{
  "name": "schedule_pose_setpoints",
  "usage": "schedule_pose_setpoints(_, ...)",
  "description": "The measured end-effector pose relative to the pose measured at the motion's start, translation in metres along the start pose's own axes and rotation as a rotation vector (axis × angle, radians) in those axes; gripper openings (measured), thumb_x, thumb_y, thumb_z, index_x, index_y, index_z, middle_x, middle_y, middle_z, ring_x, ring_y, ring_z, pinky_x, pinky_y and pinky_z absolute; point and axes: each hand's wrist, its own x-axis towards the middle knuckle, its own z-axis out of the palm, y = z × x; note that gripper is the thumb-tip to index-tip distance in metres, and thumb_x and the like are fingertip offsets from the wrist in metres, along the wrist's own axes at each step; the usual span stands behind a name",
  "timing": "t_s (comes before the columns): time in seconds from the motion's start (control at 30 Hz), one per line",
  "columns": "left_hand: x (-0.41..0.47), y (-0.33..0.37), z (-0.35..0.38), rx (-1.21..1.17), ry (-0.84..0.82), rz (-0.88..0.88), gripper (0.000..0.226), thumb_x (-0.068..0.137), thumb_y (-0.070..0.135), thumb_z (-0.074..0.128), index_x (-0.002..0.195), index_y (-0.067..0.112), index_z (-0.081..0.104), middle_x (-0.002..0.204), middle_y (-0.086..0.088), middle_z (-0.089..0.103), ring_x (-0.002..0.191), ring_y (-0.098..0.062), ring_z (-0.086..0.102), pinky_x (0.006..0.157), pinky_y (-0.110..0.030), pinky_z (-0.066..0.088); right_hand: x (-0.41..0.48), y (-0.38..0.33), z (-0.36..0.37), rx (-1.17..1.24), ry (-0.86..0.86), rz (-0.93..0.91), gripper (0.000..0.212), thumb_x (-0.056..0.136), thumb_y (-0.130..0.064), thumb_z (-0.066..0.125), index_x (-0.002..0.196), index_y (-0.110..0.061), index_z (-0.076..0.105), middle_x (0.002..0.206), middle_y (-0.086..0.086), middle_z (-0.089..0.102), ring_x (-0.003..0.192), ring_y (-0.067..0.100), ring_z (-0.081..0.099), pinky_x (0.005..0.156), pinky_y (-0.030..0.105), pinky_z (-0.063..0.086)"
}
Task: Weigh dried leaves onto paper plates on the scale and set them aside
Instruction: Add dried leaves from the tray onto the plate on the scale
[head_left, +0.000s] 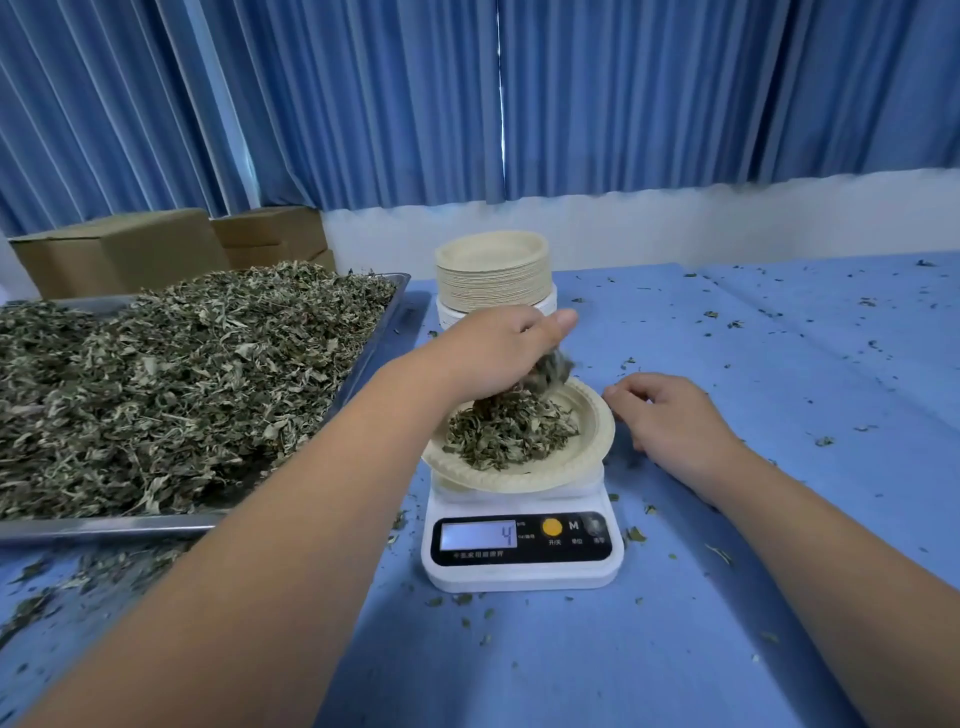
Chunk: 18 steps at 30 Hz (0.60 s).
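a round, pale paper plate (597, 434) sits on a small white kitchen scale (519, 569), a bit tilted. the scale's little screen shows a 4. a heap of dry green leaves (511, 431) lies in the plate.

the left hand (498, 358) is right over the far side of the plate. its fingers point down and are curled around a blurry clump of leaves (551, 373), so it is holding them. the clump hangs just above the heap and touches its top.

the right hand (670, 421) rests on the blue table cloth (727, 623), just beside the plate's right edge. its fingers are loosely bent and hold nothing. i cannot tell if the fingertips touch the plate's rim.

to the left of the scale is a big flat metal tray (104, 526) piled high with more dry leaves (182, 374). behind the scale stands a tall stack of pale paper plates (493, 275). little bits of leaf are scattered over the cloth. brown cardboard boxes (119, 249) sit behind the tray, and blue curtains (623, 93) hang at the back.
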Motion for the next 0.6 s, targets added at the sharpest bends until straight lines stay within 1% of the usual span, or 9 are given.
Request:
schedule_pose_setpoints(0.07, -0.005, -0.003, -0.001, -0.024, -0.047, -0.022, 0.055, 0.095, 0.064, 0.030, 0.111, 0.024, 0.064, 0.105, 0.010, 0.067, 0.092, -0.003, 0.057, 0.070, -0.014, 0.035, 0.000, 0.000, 0.000, -0.009, -0.001, -0.001, 0.037, 0.094, -0.029, 0.053, 0.089, 0.007, 0.061, 0.079, 0.022, 0.056, 0.060, 0.018, 0.043, 0.061, 0.030, 0.039)
schedule_pose_setpoints(0.1, -0.008, -0.006, -0.003, -0.024, -0.041, -0.015, 0.056, 0.094, 0.065, 0.029, 0.113, 0.024, 0.062, 0.107, 0.008, 0.066, 0.094, -0.004, 0.058, 0.074, -0.017, 0.039, 0.000, 0.000, 0.000, -0.010, -0.003, 0.000, 0.037, 0.094, -0.029, 0.053, 0.089, 0.007, 0.061, 0.077, 0.019, 0.054, 0.060, 0.018, 0.043, 0.061, 0.030, 0.039)
schedule_pose_setpoints(0.17, -0.015, -0.013, -0.008, -0.034, 0.009, 0.008, 0.058, 0.092, 0.068, 0.027, 0.114, 0.027, 0.061, 0.110, 0.008, 0.065, 0.102, -0.012, 0.060, 0.087, -0.029, 0.045, 0.000, 0.000, 0.000, -0.009, -0.005, -0.002, 0.037, 0.095, -0.029, 0.053, 0.089, 0.006, 0.062, 0.077, 0.021, 0.054, 0.060, 0.019, 0.043, 0.061, 0.031, 0.039)
schedule_pose_setpoints(0.2, -0.020, -0.017, -0.011, -0.063, 0.040, 0.015, 0.058, 0.089, 0.070, 0.026, 0.114, 0.030, 0.061, 0.110, 0.010, 0.065, 0.105, -0.013, 0.059, 0.093, -0.032, 0.044, 0.000, 0.000, 0.000, -0.008, -0.003, -0.003, 0.036, 0.095, -0.029, 0.053, 0.089, 0.005, 0.063, 0.081, 0.024, 0.057, 0.060, 0.019, 0.043, 0.061, 0.031, 0.039)
schedule_pose_setpoints(0.27, -0.032, -0.027, -0.016, -0.157, 0.130, 0.023, 0.059, 0.085, 0.071, 0.028, 0.114, 0.032, 0.062, 0.106, 0.016, 0.064, 0.106, -0.011, 0.060, 0.095, -0.031, 0.043, 0.000, 0.000, -0.001, -0.011, 0.000, -0.006, 0.036, 0.095, -0.030, 0.053, 0.089, 0.004, 0.064, 0.085, 0.025, 0.060, 0.061, 0.019, 0.045, 0.061, 0.030, 0.039)
schedule_pose_setpoints(0.37, -0.051, -0.048, -0.015, -0.296, 0.348, -0.016, 0.031, 0.097, 0.054, 0.041, 0.095, 0.034, 0.065, 0.095, 0.017, 0.067, 0.093, -0.005, 0.063, 0.084, -0.026, 0.047, -0.001, -0.001, -0.001, -0.010, -0.003, -0.005, 0.035, 0.096, -0.030, 0.053, 0.090, 0.002, 0.065, 0.080, 0.022, 0.058, 0.060, 0.018, 0.045, 0.060, 0.030, 0.039)
schedule_pose_setpoints(0.43, -0.060, -0.060, -0.010, -0.298, 0.471, -0.082, 0.020, 0.097, 0.040, 0.049, 0.088, 0.032, 0.065, 0.089, 0.011, 0.068, 0.083, -0.004, 0.063, 0.075, -0.021, 0.048, -0.002, -0.002, -0.001, 0.008, 0.003, -0.006, 0.031, 0.095, -0.029, 0.055, 0.083, -0.004, 0.068, 0.087, 0.023, 0.063, 0.059, 0.018, 0.045, 0.059, 0.029, 0.039)
schedule_pose_setpoints(0.5, -0.065, -0.069, -0.004, -0.250, 0.521, -0.148, 0.015, 0.094, 0.029, 0.054, 0.082, 0.031, 0.064, 0.081, 0.007, 0.067, 0.071, 0.000, 0.059, 0.062, -0.010, 0.042, -0.003, -0.003, -0.002, 0.031, 0.009, -0.007, 0.026, 0.094, -0.027, 0.055, 0.079, -0.010, 0.069, 0.088, 0.021, 0.064, 0.055, 0.015, 0.046, 0.056, 0.028, 0.040)
schedule_pose_setpoints(0.6, -0.066, -0.078, -0.001, -0.229, 0.566, -0.223, 0.018, 0.092, 0.019, 0.055, 0.078, 0.028, 0.063, 0.066, 0.004, 0.062, 0.049, 0.001, 0.048, 0.046, -0.010, 0.034, -0.004, -0.005, -0.005, 0.091, 0.037, -0.003, 0.022, 0.092, -0.024, 0.055, 0.077, -0.018, 0.070, 0.079, 0.013, 0.062, 0.044, 0.006, 0.045, 0.053, 0.027, 0.039)
